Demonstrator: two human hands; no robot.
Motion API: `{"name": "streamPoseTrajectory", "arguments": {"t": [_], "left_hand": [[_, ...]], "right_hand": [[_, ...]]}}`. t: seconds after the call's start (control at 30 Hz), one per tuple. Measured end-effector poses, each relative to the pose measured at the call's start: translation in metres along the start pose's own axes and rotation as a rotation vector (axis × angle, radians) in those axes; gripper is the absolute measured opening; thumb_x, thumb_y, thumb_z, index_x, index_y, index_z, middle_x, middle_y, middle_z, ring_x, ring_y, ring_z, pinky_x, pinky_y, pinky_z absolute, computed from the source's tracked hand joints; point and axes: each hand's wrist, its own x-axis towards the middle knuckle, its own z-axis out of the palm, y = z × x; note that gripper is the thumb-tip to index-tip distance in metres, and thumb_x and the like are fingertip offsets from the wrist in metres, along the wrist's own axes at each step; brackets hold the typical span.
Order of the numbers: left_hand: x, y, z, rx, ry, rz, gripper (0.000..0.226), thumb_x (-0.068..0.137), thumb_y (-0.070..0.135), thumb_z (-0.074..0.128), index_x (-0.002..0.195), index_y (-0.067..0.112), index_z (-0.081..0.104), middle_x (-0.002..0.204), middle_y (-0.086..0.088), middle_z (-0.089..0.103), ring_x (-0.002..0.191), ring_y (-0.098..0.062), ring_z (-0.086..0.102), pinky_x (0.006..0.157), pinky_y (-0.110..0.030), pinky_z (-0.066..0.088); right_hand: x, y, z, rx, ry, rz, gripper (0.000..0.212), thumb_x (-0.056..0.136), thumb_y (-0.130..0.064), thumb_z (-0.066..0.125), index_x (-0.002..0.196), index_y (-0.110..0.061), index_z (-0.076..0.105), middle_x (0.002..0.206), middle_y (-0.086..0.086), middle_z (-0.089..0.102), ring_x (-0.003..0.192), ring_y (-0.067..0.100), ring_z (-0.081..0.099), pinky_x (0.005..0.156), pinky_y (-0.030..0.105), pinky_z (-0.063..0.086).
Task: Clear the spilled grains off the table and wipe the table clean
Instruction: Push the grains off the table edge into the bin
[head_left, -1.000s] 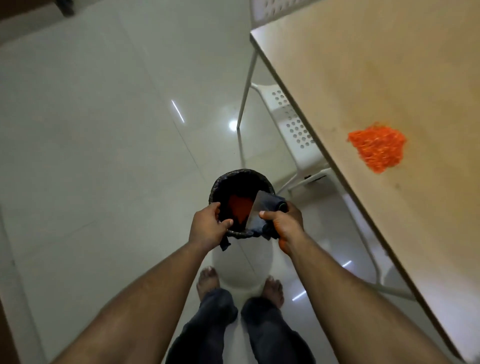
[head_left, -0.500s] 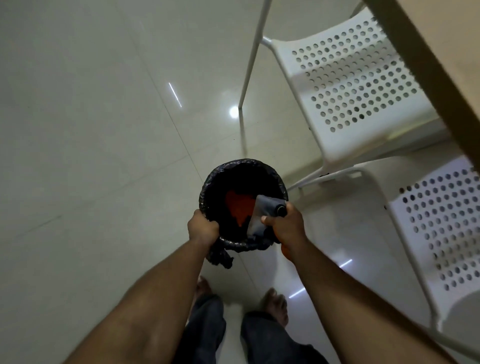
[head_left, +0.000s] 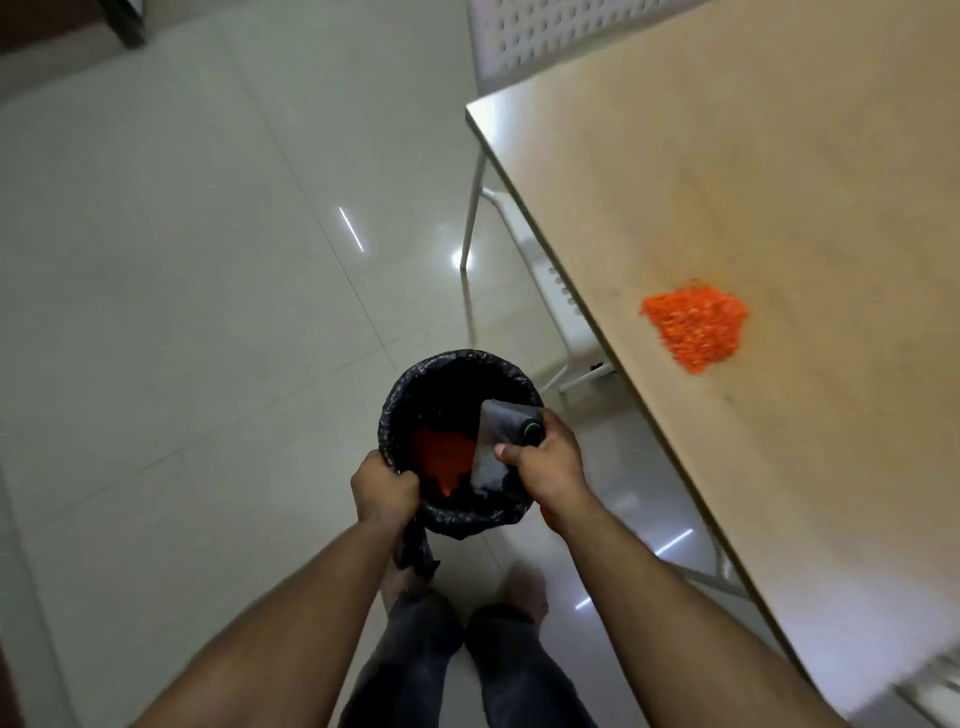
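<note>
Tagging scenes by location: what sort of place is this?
Probably a home dining or kitchen area: glossy tiled floor, a plain table with white perforated chairs, and a small lined bin.

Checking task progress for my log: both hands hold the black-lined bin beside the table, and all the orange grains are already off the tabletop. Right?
Not quite. The head view shows a pile of orange grains on the beige wooden table. Both hands do hold the black-lined bin.

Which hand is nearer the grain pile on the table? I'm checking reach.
Right. The right hand holds a scoop over the bin beside the table; the left hand grips the bin's far rim, farther from the pile.
</note>
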Motion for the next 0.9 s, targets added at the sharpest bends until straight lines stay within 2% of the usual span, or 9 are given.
{"name": "streamPoseTrajectory", "arguments": {"t": [0.1, 0.2, 0.3, 0.4, 0.47, 0.57, 0.77, 0.83, 0.9], "left_hand": [[-0.039, 0.02, -0.024, -0.038, 0.032, -0.011, 0.014, 0.079, 0.002, 0.061, 0.093, 0.005, 0.063, 0.085, -0.01, 0.066, 0.078, -0.031, 0.064, 0.068, -0.037, 0.055], [-0.072, 0.042, -0.041, -0.073, 0.037, 0.009, 0.009, 0.078, 0.003, 0.06, 0.087, 0.006, 0.062, 0.083, -0.012, 0.066, 0.077, -0.032, 0.064, 0.065, -0.035, 0.052], [-0.102, 0.061, -0.055, -0.102, 0.04, 0.035, 0.01, 0.077, 0.003, 0.061, 0.087, 0.007, 0.062, 0.083, -0.011, 0.067, 0.076, -0.031, 0.063, 0.066, -0.034, 0.05], [-0.123, 0.077, -0.062, -0.116, 0.04, 0.061, 0.012, 0.075, 0.005, 0.061, 0.086, 0.008, 0.063, 0.082, -0.01, 0.068, 0.076, -0.031, 0.065, 0.066, -0.036, 0.054], [-0.133, 0.087, -0.066, -0.123, 0.048, 0.073, 0.011, 0.075, 0.006, 0.06, 0.085, 0.009, 0.063, 0.081, -0.011, 0.068, 0.075, -0.032, 0.066, 0.066, -0.037, 0.056], [-0.147, 0.1, -0.069, -0.128, 0.059, 0.079, 0.009, 0.078, 0.005, 0.061, 0.087, 0.007, 0.064, 0.083, -0.011, 0.068, 0.076, -0.03, 0.064, 0.066, -0.034, 0.051], [-0.166, 0.114, -0.067, -0.12, 0.065, 0.087, 0.008, 0.08, 0.004, 0.062, 0.087, 0.007, 0.064, 0.083, -0.012, 0.068, 0.076, -0.03, 0.063, 0.065, -0.033, 0.047], [-0.17, 0.116, -0.065, -0.109, 0.067, 0.088, 0.008, 0.079, 0.004, 0.062, 0.086, 0.007, 0.064, 0.083, -0.012, 0.068, 0.076, -0.031, 0.063, 0.065, -0.033, 0.047], [-0.175, 0.119, -0.062, -0.109, 0.07, 0.092, 0.008, 0.079, 0.004, 0.062, 0.086, 0.006, 0.065, 0.082, -0.013, 0.068, 0.076, -0.033, 0.063, 0.065, -0.034, 0.047]], "right_hand": [[-0.042, -0.031, -0.018, 0.007, -0.024, -0.051, 0.051, 0.076, -0.007, 0.083, 0.121, -0.022, 0.064, 0.116, 0.0, 0.074, 0.108, 0.018, 0.071, 0.098, 0.048, 0.06], [-0.071, -0.062, -0.04, 0.009, 0.002, -0.102, 0.056, 0.069, -0.016, 0.083, 0.121, -0.025, 0.065, 0.116, -0.002, 0.075, 0.108, 0.018, 0.072, 0.098, 0.049, 0.06], [-0.094, -0.088, -0.062, 0.022, 0.014, -0.121, 0.049, 0.074, -0.007, 0.084, 0.115, -0.026, 0.066, 0.111, -0.002, 0.076, 0.104, 0.019, 0.073, 0.096, 0.051, 0.06], [-0.11, -0.111, -0.074, 0.013, -0.006, -0.14, 0.046, 0.071, -0.01, 0.086, 0.109, -0.028, 0.067, 0.107, -0.002, 0.076, 0.1, 0.021, 0.074, 0.093, 0.052, 0.061], [-0.119, -0.124, -0.084, 0.034, 0.007, -0.159, 0.045, 0.071, -0.008, 0.086, 0.107, -0.026, 0.067, 0.105, 0.0, 0.076, 0.098, 0.021, 0.074, 0.091, 0.049, 0.062], [-0.128, -0.143, -0.103, 0.111, 0.035, -0.162, 0.043, 0.075, 0.003, 0.083, 0.107, -0.022, 0.068, 0.103, 0.002, 0.077, 0.095, 0.021, 0.075, 0.084, 0.041, 0.063], [-0.134, -0.161, -0.16, 0.032, 0.21, -0.237, 0.036, 0.068, 0.0, 0.079, 0.095, -0.021, 0.07, 0.088, -0.001, 0.074, 0.079, 0.017, 0.068, 0.066, 0.033, 0.058], [-0.133, -0.165, -0.18, -0.044, 0.28, -0.259, 0.034, 0.067, -0.005, 0.078, 0.095, -0.023, 0.069, 0.09, -0.001, 0.073, 0.083, 0.02, 0.069, 0.068, 0.036, 0.057], [-0.131, -0.169, -0.199, -0.14, 0.345, -0.278, 0.034, 0.071, -0.007, 0.077, 0.098, -0.025, 0.069, 0.092, -0.002, 0.072, 0.087, 0.022, 0.069, 0.067, 0.029, 0.054]]}}
